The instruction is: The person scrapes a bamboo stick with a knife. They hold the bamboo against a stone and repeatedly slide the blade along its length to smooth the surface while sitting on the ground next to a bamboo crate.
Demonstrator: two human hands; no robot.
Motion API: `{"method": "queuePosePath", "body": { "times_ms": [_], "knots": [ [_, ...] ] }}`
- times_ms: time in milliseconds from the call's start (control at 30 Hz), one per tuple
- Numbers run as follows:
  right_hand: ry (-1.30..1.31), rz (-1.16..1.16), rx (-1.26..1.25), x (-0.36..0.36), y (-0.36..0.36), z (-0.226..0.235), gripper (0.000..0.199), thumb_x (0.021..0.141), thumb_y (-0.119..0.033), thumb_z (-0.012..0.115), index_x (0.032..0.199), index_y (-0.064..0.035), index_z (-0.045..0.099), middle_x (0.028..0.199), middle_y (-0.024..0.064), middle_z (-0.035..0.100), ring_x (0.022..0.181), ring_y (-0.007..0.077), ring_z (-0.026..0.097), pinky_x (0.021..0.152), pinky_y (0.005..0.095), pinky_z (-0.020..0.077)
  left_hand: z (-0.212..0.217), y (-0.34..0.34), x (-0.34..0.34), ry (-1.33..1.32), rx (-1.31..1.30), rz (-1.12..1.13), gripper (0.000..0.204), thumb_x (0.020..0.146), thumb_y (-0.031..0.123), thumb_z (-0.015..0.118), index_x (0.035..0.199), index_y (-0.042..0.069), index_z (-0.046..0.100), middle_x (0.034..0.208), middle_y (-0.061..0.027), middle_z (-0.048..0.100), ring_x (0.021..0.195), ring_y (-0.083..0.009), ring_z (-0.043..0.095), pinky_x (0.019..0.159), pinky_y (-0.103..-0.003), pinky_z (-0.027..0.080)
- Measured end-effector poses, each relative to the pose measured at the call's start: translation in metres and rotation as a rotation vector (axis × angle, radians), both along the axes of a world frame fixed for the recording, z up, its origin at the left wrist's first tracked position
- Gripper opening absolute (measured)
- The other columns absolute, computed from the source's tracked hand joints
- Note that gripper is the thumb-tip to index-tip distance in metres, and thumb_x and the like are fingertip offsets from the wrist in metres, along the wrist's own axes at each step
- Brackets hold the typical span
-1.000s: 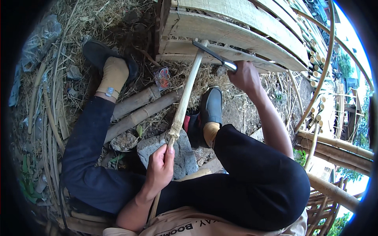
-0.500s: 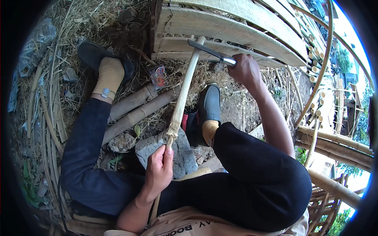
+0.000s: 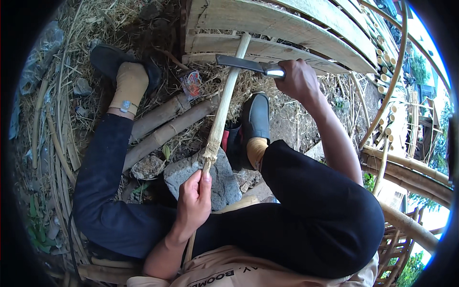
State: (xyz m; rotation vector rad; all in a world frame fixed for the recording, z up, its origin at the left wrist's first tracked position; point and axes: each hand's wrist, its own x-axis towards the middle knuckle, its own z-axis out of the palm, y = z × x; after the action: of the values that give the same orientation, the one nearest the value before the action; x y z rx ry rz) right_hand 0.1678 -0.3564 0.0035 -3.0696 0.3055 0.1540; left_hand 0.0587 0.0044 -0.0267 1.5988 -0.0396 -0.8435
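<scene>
My left hand [image 3: 193, 198] is closed round the near end of a pale bamboo stick [image 3: 223, 107], just below a rough knot. The stick slants up and away over a grey stone block [image 3: 224, 184] between my legs. Its far end lies in front of a slatted wooden crate. My right hand [image 3: 299, 82] grips the handle of a knife [image 3: 241, 62]. The knife's dark blade lies across the stick near its far end. How deep the blade sits against the wood cannot be made out.
The wooden crate [image 3: 267, 24] stands just beyond the blade. Two bamboo poles [image 3: 162, 134] lie by my left leg. Straw and a crumpled wrapper [image 3: 191, 85] cover the ground. My shoe [image 3: 256, 117] is close below the knife. Cut bamboo poles [image 3: 386, 71] are stacked at right.
The knife blade has slid along the stick, a little toward me and to the left. My left hand keeps its hold on the stick. The view has shifted slightly.
</scene>
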Motion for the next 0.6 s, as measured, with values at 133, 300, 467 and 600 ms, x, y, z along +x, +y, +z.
{"method": "queuePosePath", "body": {
  "times_ms": [133, 300, 467, 600],
  "knots": [
    [-0.060, -0.056, -0.039, 0.011, -0.009, -0.009, 0.018, 0.076, -0.015, 0.067, 0.087, -0.0017, 0.073, 0.073, 0.0235, 0.070, 0.069, 0.0403, 0.071, 0.071, 0.0483, 0.0583, 0.000, 0.001, 0.005, 0.109, -0.059, 0.027, 0.034, 0.108, 0.021, 0.049, 0.080, 0.003, 0.050, 0.060, 0.0023, 0.039, 0.054, -0.0058, 0.035, 0.050, -0.029, 0.031],
    [-0.045, -0.084, -0.015, 0.009, -0.011, -0.007, 0.018, 0.075, -0.015, 0.068, 0.085, -0.0010, 0.073, 0.073, 0.0236, 0.069, 0.070, 0.0404, 0.071, 0.069, 0.0486, 0.0580, 0.004, 0.000, 0.002, 0.207, -0.117, 0.041, 0.034, 0.109, 0.022, 0.047, 0.080, 0.005, 0.050, 0.061, 0.0053, 0.040, 0.054, -0.0029, 0.035, 0.049, -0.025, 0.030],
    [-0.038, -0.037, -0.007, 0.009, -0.002, -0.007, 0.019, 0.076, -0.016, 0.068, 0.086, -0.0008, 0.073, 0.073, 0.0247, 0.069, 0.072, 0.0409, 0.071, 0.071, 0.0489, 0.0578, -0.006, 0.004, -0.003, 0.143, -0.173, 0.053, 0.031, 0.110, 0.024, 0.045, 0.085, 0.007, 0.048, 0.061, 0.0072, 0.035, 0.047, -0.0010, 0.031, 0.042, -0.021, 0.024],
    [-0.091, -0.106, -0.029, 0.009, -0.018, -0.010, 0.018, 0.076, -0.016, 0.068, 0.087, -0.0027, 0.073, 0.073, 0.0239, 0.069, 0.072, 0.0412, 0.071, 0.072, 0.0486, 0.0580, 0.000, 0.002, 0.001, 0.201, -0.145, 0.028, 0.032, 0.110, 0.023, 0.046, 0.083, 0.006, 0.050, 0.062, 0.0062, 0.039, 0.051, -0.0021, 0.034, 0.047, -0.023, 0.028]
  ]
}}
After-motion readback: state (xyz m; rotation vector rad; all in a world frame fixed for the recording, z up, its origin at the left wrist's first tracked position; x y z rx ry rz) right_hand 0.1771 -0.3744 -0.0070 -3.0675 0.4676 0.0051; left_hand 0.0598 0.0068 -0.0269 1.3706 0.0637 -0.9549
